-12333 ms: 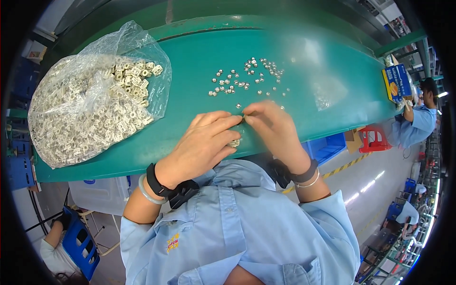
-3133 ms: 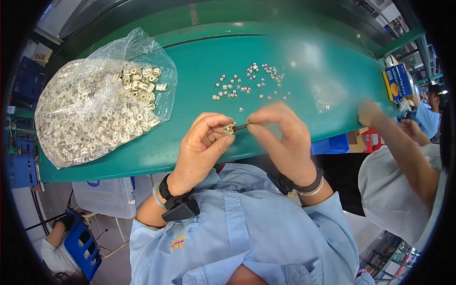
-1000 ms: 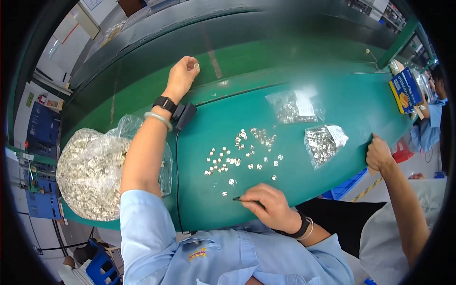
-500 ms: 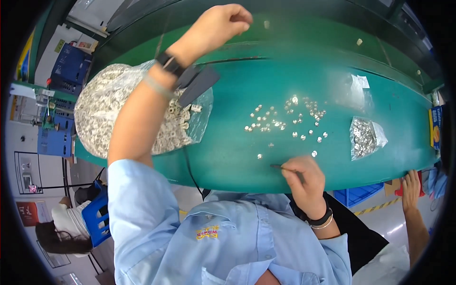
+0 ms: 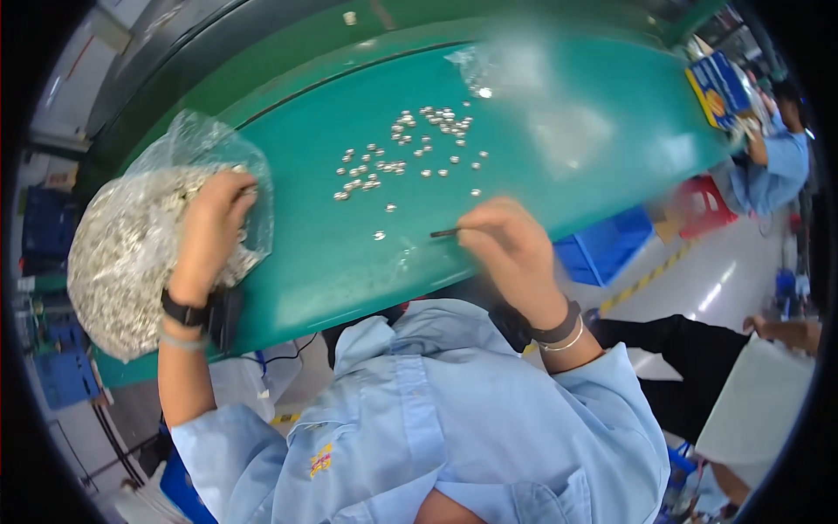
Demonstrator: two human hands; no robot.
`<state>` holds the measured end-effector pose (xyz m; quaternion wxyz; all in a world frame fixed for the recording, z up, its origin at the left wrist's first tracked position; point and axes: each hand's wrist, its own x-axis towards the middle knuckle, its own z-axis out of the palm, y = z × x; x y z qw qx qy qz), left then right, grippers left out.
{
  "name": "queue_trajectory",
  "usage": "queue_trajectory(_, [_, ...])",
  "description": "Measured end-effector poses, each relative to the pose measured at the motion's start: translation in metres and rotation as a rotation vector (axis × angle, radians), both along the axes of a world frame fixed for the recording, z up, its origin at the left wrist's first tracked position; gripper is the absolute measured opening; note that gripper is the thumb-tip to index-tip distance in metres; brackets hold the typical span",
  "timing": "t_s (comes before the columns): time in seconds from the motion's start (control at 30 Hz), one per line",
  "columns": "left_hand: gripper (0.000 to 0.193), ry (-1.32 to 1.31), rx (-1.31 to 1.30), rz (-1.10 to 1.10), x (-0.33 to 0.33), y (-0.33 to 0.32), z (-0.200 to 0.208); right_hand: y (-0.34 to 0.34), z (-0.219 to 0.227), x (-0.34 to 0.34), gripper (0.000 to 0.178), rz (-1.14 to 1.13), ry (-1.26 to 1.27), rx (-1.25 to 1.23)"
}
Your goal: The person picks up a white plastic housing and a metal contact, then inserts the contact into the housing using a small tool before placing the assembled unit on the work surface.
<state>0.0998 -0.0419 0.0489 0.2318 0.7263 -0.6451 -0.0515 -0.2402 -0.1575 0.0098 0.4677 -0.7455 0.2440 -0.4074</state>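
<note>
At the left, my left hand (image 5: pixel 216 229) reaches into a large clear plastic bag (image 5: pixel 196 140) full of small whitish parts (image 5: pixel 131 249). Its fingers curl together at the bag's mouth, and what they pinch is hidden. Low over the front part of the green tabletop (image 5: pixel 314 271), my right hand (image 5: pixel 511 249) grips a thin dark stick-like tool (image 5: pixel 445 232), whose tip points left. Beyond that tip lie several small shiny round metal pieces (image 5: pixel 397 166), scattered loosely across the middle. A single metal piece (image 5: pixel 379 236) rests nearer to me, left of the tool.
A small clear bag (image 5: pixel 470 65) lies toward the back, partly blurred. A blue and yellow box (image 5: pixel 717 90) stands at the far right end. Beneath the table's right side is a blue crate (image 5: pixel 607 244). Other people (image 5: pixel 777 166) are at the right.
My left hand has come down from above the table's far side into the bag of whitish parts. The whole view has turned. My right hand still holds the dark tool.
</note>
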Motion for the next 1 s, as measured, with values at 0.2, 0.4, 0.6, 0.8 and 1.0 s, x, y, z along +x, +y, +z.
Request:
queue_trajectory(0.2, [0.015,1.219,-0.116,0.164,-0.062,0.019,0.012,-0.022,-0.003,-0.047,0.014,-0.274,-0.082,0.249])
queue_trajectory(0.4, [0.025,1.525,-0.158,-0.049,-0.103,0.022,-0.035,-0.031,0.002,-0.031,0.013,-0.208,0.113,0.063])
queue_trajectory(0.6, [0.026,1.358,-0.142,0.025,-0.132,0.015,-0.044,-0.036,0.0,-0.012,0.013,-0.198,0.271,-0.128])
queue_trajectory(0.8, [0.026,1.438,-0.12,0.06,-0.132,0.019,-0.045,-0.037,0.001,-0.007,0.013,-0.204,0.365,-0.236])
queue_trajectory(1.0, [0.028,1.52,-0.129,0.029,-0.133,0.014,-0.044,-0.039,-0.003,-0.006,0.012,-0.201,0.388,-0.316])
